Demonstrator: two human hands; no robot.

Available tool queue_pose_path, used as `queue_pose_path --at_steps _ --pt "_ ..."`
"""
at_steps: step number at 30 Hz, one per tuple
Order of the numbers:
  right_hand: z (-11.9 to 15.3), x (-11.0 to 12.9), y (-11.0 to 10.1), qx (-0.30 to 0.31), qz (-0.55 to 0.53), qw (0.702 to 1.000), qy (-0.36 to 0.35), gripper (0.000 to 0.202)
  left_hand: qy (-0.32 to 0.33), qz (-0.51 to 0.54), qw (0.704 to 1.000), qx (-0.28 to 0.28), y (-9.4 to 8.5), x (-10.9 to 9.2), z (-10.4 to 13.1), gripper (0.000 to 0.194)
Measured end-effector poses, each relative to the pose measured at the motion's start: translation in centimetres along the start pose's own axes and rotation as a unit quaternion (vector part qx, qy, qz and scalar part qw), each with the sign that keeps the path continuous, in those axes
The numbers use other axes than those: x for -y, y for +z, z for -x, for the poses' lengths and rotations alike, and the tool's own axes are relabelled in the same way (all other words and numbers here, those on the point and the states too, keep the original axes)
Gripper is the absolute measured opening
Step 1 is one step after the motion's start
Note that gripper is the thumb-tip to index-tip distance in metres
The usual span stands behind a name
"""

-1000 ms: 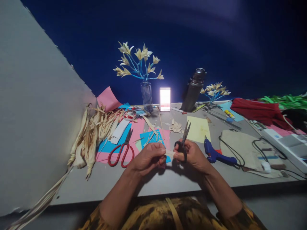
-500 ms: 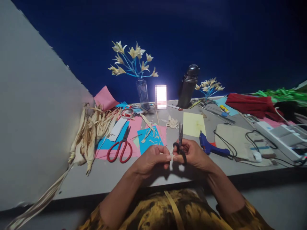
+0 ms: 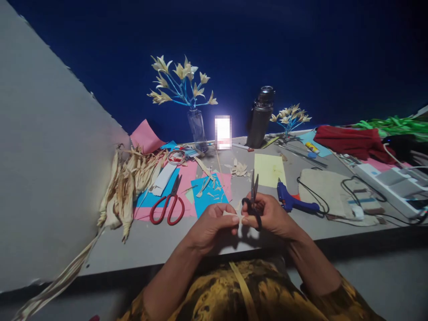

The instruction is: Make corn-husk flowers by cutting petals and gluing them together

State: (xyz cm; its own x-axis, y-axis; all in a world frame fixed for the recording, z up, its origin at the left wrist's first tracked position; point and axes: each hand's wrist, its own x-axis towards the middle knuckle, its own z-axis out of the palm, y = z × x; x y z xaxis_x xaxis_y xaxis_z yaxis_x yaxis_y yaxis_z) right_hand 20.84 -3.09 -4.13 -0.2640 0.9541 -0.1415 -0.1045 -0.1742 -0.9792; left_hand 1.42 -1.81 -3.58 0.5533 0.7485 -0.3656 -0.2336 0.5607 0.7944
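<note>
My left hand (image 3: pixel 214 225) pinches a small pale piece (image 3: pixel 230 214) between thumb and fingers. Dark-handled scissors (image 3: pixel 254 191) hang on the fingers of my right hand (image 3: pixel 269 216), their blades pointing up and slightly parted. The right thumb and finger meet at the near end of the pale piece, close to the left fingertips. Beyond the hands lie pale cut pieces (image 3: pixel 239 168) in a small heap, and a blue sheet (image 3: pixel 200 203) with scraps on it. Red-handled scissors (image 3: pixel 170 203) rest left of my left hand.
Dried husks (image 3: pixel 122 196) lie at the left by the wall. A blue glue gun (image 3: pixel 296 201), a beige cloth (image 3: pixel 321 191) and a white power strip (image 3: pixel 384 191) are on the right. Behind stand a glass vase (image 3: pixel 196 129) with flowers and a dark flask (image 3: pixel 261 120).
The scissor blades, nearly closed before, are now slightly apart. More of the pale piece shows above my left fingertips. The view has shifted slightly.
</note>
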Motion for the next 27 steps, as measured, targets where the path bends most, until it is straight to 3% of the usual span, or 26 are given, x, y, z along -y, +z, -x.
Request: queue_pose_path --at_steps 5,8,11,15,21,24,27 --pt "0.3 -0.4 -0.2 -0.01 -0.009 1.0 -0.009 0.031 -0.003 0.077 0.995 0.06 -1.7 -0.7 0.7 0.035" --pt "0.3 -0.4 0.0 -0.034 -0.014 0.999 -0.02 0.028 0.03 0.124 0.992 0.022 -2.0 -0.7 1.0 0.035" --pt "0.0 -0.3 0.5 -0.034 -0.002 0.999 -0.035 0.029 0.021 0.078 0.997 -0.017 -0.7 0.0 0.8 0.043" --pt "-0.1 0.0 1.0 -0.035 0.018 0.998 -0.044 0.03 0.028 0.05 0.998 -0.03 0.5 0.5 0.4 0.031" --pt "0.3 -0.4 1.1 -0.023 -0.006 0.999 -0.035 0.032 0.03 0.172 0.984 0.017 -1.6 0.1 1.2 0.025" --pt "0.1 -0.8 1.0 -0.031 -0.005 0.999 -0.044 0.029 0.048 0.255 0.965 -0.017 -2.3 0.2 1.3 0.025" --pt "0.0 -1.1 1.0 -0.045 0.001 0.998 -0.05 0.026 0.049 0.238 0.968 -0.06 -1.8 0.7 1.1 0.025"
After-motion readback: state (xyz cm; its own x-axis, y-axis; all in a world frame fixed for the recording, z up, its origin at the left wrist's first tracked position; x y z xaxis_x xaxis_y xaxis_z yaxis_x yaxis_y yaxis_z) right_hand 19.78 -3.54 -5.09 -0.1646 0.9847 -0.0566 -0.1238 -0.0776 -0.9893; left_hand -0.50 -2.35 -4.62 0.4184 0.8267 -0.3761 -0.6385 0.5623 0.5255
